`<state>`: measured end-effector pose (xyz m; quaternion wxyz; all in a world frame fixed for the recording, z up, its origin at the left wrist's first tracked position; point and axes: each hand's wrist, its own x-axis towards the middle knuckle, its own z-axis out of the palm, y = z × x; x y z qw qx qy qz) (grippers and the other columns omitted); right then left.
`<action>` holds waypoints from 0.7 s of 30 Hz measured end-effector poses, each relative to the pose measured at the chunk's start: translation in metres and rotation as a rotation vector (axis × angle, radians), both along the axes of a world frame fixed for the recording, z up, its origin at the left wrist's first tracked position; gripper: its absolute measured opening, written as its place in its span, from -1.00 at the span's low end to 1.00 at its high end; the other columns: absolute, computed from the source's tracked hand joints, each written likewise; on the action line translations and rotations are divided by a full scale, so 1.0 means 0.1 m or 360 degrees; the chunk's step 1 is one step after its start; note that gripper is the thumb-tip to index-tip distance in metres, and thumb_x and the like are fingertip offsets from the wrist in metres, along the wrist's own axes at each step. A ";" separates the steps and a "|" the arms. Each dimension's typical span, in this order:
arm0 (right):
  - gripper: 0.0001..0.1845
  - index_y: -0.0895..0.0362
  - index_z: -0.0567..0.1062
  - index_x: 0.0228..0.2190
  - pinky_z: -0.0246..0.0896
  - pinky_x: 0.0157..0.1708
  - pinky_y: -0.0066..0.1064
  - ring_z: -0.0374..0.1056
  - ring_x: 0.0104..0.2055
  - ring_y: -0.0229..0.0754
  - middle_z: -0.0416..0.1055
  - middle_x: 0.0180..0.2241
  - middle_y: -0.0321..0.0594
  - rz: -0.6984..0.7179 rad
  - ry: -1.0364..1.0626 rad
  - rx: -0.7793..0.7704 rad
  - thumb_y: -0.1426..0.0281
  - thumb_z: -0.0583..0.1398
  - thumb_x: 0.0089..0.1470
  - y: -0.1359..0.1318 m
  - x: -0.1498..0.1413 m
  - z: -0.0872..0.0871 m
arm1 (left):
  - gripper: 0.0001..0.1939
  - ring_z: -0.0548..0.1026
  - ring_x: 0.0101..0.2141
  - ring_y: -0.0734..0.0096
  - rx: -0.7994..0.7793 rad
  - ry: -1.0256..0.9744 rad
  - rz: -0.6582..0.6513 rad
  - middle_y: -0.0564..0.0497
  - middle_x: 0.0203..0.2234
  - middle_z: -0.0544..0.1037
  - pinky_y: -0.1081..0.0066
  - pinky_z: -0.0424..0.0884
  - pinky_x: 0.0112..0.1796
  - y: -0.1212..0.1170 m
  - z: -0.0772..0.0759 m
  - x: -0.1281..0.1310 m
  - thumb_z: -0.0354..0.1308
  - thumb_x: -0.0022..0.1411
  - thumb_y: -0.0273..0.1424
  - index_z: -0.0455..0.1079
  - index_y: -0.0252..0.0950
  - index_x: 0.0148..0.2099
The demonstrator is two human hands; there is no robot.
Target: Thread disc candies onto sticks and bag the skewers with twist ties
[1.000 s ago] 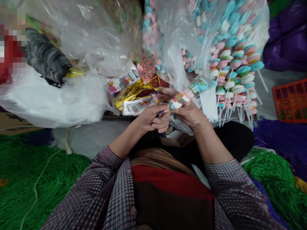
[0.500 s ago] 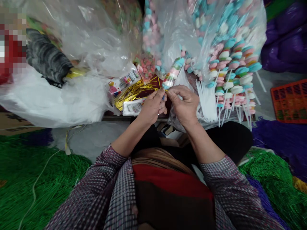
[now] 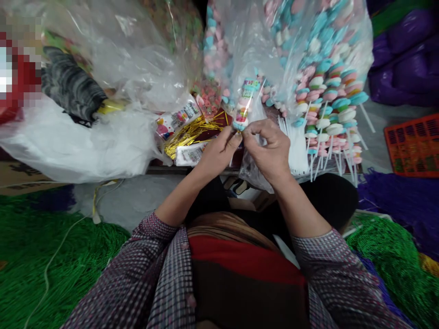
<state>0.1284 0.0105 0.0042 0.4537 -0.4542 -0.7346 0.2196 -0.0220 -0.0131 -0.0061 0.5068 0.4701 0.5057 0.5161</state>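
Observation:
A marshmallow skewer point(image 3: 245, 103) in a printed clear bag stands nearly upright above my fingertips, its bag gathered at the bottom. My left hand point(image 3: 221, 150) is closed round the lower end, the stick mostly hidden by the fingers. With thumb and forefinger, my right hand point(image 3: 269, 148) pinches at the bag's neck, where a bit of gold twist tie shows. A heap of gold twist ties point(image 3: 192, 135) lies just beyond my left hand, between two stacks of printed bags, the nearer a white-backed stack point(image 3: 190, 154). White sticks point(image 3: 297, 148) lie right of my right hand.
Several unwrapped marshmallow skewers point(image 3: 331, 109) lean at the right. Large clear bags of marshmallows point(image 3: 219, 50) stand behind. At the left, another person's dark patterned sleeve point(image 3: 73, 84) reaches over a white plastic bag point(image 3: 78, 141). An orange crate point(image 3: 413, 146) sits far right.
The wrapped skewer has turned more upright and its printed side now faces me. My right hand has shifted slightly to the right, and the fingers of my left hand have tucked in.

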 end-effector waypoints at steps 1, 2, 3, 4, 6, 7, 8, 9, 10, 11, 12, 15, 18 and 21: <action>-0.84 -0.01 0.55 -0.40 0.43 -0.01 -0.17 0.50 -0.20 -0.14 0.58 -0.32 -0.24 0.0011 -0.0047 0.0068 0.36 0.23 0.23 -0.03 0.00 0.01 | -0.75 0.54 -0.25 0.31 -0.0018 -0.0122 -0.0001 0.04 -0.42 0.50 0.41 0.38 -0.20 0.04 0.03 -0.01 0.27 0.36 -0.13 0.47 -0.20 -0.19; -0.84 -0.01 0.55 -0.40 0.42 0.03 -0.13 0.51 -0.19 -0.13 0.58 -0.31 -0.24 0.0031 -0.0098 0.0124 0.38 0.22 0.23 -0.06 0.00 0.01 | -0.70 0.55 -0.22 0.30 -0.0051 -0.0250 0.0009 0.01 -0.39 0.52 0.40 0.40 -0.20 0.09 0.08 -0.01 0.22 0.38 -0.06 0.47 -0.20 -0.18; -0.84 -0.02 0.55 -0.40 0.39 0.09 -0.08 0.51 -0.18 -0.12 0.59 -0.31 -0.24 0.0057 -0.0150 0.0172 0.39 0.21 0.22 -0.08 0.00 -0.01 | -0.63 0.56 -0.21 0.29 -0.0096 -0.0373 0.0020 -0.02 -0.37 0.53 0.39 0.42 -0.21 0.14 0.14 -0.02 0.15 0.41 0.00 0.48 -0.20 -0.17; -0.85 -0.02 0.55 -0.40 0.36 0.15 -0.05 0.52 -0.17 -0.11 0.59 -0.31 -0.25 0.0089 -0.0198 0.0208 0.39 0.21 0.21 -0.10 0.00 -0.02 | -0.57 0.56 -0.21 0.28 -0.0136 -0.0489 0.0025 -0.04 -0.37 0.53 0.39 0.44 -0.24 0.18 0.21 -0.04 0.05 0.45 0.04 0.48 -0.21 -0.15; -0.86 -0.02 0.55 -0.40 0.32 0.19 0.00 0.52 -0.17 -0.11 0.60 -0.31 -0.26 0.0156 -0.0261 0.0246 0.39 0.21 0.20 -0.10 0.02 -0.05 | -0.40 0.56 -0.24 0.29 -0.0118 -0.0711 -0.0004 -0.08 -0.39 0.53 0.36 0.46 -0.28 0.21 0.37 -0.08 -0.21 0.51 0.08 0.50 -0.22 -0.14; -0.86 -0.01 0.55 -0.39 0.34 0.17 -0.01 0.52 -0.17 -0.10 0.60 -0.30 -0.25 0.0169 -0.0268 0.0243 0.39 0.21 0.21 -0.08 0.04 -0.04 | -0.31 0.56 -0.27 0.30 -0.0048 -0.0813 -0.0034 -0.09 -0.42 0.53 0.35 0.47 -0.28 0.18 0.45 -0.10 -0.34 0.53 0.07 0.51 -0.24 -0.16; -0.86 -0.01 0.55 -0.38 0.36 0.14 -0.01 0.52 -0.15 -0.09 0.60 -0.29 -0.23 0.0151 -0.0258 0.0227 0.38 0.21 0.22 -0.06 0.07 -0.03 | -0.24 0.55 -0.30 0.30 0.0049 -0.0897 -0.0077 -0.09 -0.46 0.53 0.33 0.49 -0.27 0.14 0.50 -0.12 -0.41 0.53 0.05 0.52 -0.26 -0.20; -0.85 -0.01 0.56 -0.37 0.37 0.12 -0.01 0.52 -0.13 -0.07 0.60 -0.28 -0.21 0.0114 -0.0241 0.0206 0.37 0.20 0.24 -0.04 0.09 0.00 | -0.21 0.55 -0.35 0.31 0.0106 -0.0905 -0.0116 -0.09 -0.53 0.51 0.30 0.51 -0.26 0.07 0.53 -0.14 -0.44 0.54 0.03 0.52 -0.26 -0.29; -0.85 -0.01 0.57 -0.35 0.38 0.12 0.01 0.52 -0.10 -0.05 0.60 -0.25 -0.18 0.0059 -0.0225 0.0183 0.35 0.20 0.26 -0.01 0.12 0.05 | -0.18 0.54 -0.39 0.32 0.0114 -0.0866 -0.0145 -0.08 -0.59 0.47 0.28 0.52 -0.24 0.00 0.53 -0.15 -0.44 0.53 0.04 0.51 -0.26 -0.38; -0.85 -0.02 0.57 -0.33 0.36 0.14 0.04 0.51 -0.06 -0.02 0.59 -0.22 -0.15 0.0001 -0.0216 0.0171 0.32 0.20 0.28 0.01 0.15 0.11 | -0.18 0.53 -0.43 0.32 0.0056 -0.0785 -0.0168 -0.05 -0.65 0.43 0.29 0.53 -0.26 -0.06 0.51 -0.16 -0.39 0.52 0.09 0.49 -0.25 -0.44; -0.85 -0.04 0.58 -0.31 0.32 0.19 0.08 0.50 -0.03 0.01 0.59 -0.19 -0.13 -0.0047 -0.0217 0.0172 0.30 0.21 0.29 0.02 0.16 0.16 | -0.20 0.52 -0.47 0.32 -0.0042 -0.0701 -0.0186 -0.03 -0.69 0.39 0.31 0.52 -0.30 -0.11 0.46 -0.15 -0.32 0.50 0.13 0.49 -0.25 -0.45; -0.87 -0.09 0.59 -0.28 0.13 0.33 0.19 0.50 0.01 0.05 0.58 -0.16 -0.14 -0.0065 -0.0296 0.0298 0.27 0.22 0.30 -0.02 0.15 0.30 | -0.30 0.44 -0.60 0.38 -0.0361 -0.0584 -0.0351 0.02 -0.74 0.36 0.39 0.44 -0.46 -0.14 0.26 -0.08 -0.14 0.45 0.17 0.57 -0.25 -0.32; -0.89 -0.12 0.58 -0.29 0.13 0.33 0.17 0.54 -0.09 -0.01 0.61 -0.22 -0.24 0.0029 -0.0386 0.0555 0.29 0.23 0.28 -0.13 0.10 0.31 | -0.27 0.26 -0.73 0.50 -0.0526 -0.0683 -0.0413 0.09 -0.77 0.29 0.43 0.34 -0.57 -0.02 0.18 -0.05 -0.19 0.44 0.20 0.57 -0.27 -0.22; -0.84 -0.10 0.61 -0.34 0.27 0.22 0.06 0.54 -0.15 -0.08 0.63 -0.26 -0.27 0.0208 -0.0410 0.0498 0.29 0.22 0.28 -0.18 0.10 0.24 | -0.24 0.08 -0.78 0.59 -0.0463 -0.0765 -0.0210 0.16 -0.81 0.15 0.47 0.24 -0.64 0.04 0.28 -0.14 -0.23 0.43 0.23 0.54 -0.25 -0.29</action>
